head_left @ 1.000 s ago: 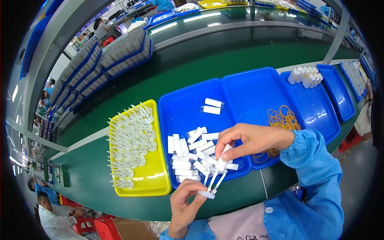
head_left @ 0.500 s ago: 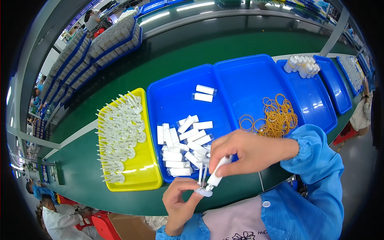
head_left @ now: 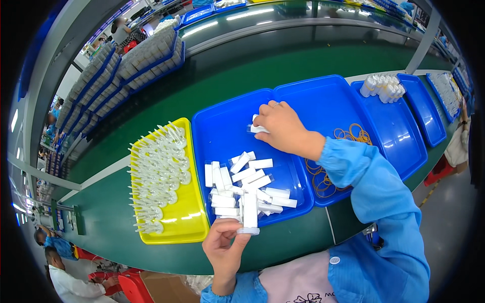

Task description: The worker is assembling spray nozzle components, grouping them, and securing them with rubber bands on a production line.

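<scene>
My left hand (head_left: 222, 252) pinches a white round base (head_left: 248, 231) between thumb and fingers, just over the near edge of a blue tray (head_left: 212, 131). Upright on that base stands a white rectangular sleeve (head_left: 250, 209), with a thin prong at its left side. My right hand (head_left: 288, 129) is at the far part of the same tray, its fingers closed around a white block in clear film (head_left: 256, 129). Several similar white blocks (head_left: 245, 174) lie in a loose heap between the two hands.
On the left, a yellow tray (head_left: 189, 224) holds rows of white pronged bases (head_left: 159, 177). A second blue tray (head_left: 323, 96) contains tan rubber bands (head_left: 323, 177), partly behind my sleeve. White bundles (head_left: 382, 87) stand in another tray farther right. Stacked full trays (head_left: 121, 70) are far left.
My right hand has left the base and moved up to the far white blocks. A white sleeve now stands on the base, which my left hand still holds.
</scene>
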`<state>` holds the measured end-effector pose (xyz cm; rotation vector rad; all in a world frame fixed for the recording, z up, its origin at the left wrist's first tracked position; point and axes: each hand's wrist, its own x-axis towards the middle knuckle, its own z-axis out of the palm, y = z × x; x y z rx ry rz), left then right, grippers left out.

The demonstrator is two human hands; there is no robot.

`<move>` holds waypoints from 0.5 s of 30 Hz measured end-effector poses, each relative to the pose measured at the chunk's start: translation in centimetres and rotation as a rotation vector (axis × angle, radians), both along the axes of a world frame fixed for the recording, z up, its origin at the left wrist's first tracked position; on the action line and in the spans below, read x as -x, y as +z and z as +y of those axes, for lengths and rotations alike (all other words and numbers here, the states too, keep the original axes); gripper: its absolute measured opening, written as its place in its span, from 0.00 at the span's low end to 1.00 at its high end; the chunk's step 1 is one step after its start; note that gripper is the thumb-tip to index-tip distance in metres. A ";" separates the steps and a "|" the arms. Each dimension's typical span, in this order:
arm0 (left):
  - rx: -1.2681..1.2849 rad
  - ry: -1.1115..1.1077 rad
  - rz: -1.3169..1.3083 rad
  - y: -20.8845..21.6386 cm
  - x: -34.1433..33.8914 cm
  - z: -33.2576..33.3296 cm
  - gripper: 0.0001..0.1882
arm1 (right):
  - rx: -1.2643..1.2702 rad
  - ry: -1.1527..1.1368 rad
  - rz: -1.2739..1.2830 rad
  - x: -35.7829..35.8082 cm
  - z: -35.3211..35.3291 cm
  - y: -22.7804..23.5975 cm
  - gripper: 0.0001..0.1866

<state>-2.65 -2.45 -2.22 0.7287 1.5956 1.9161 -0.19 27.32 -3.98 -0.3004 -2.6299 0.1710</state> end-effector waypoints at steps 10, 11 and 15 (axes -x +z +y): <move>0.133 0.044 0.482 -0.7 0.1 -0.4 0.08 | 0.415 0.074 -0.068 -0.6 -1.8 1.3 0.12; 0.135 0.039 0.498 -0.7 0.0 -0.6 0.08 | 0.630 0.126 -0.055 -1.4 -2.0 2.9 0.12; 0.096 0.070 0.505 0.0 -0.7 0.1 0.07 | 1.589 0.320 -0.010 -3.7 -3.4 4.2 0.12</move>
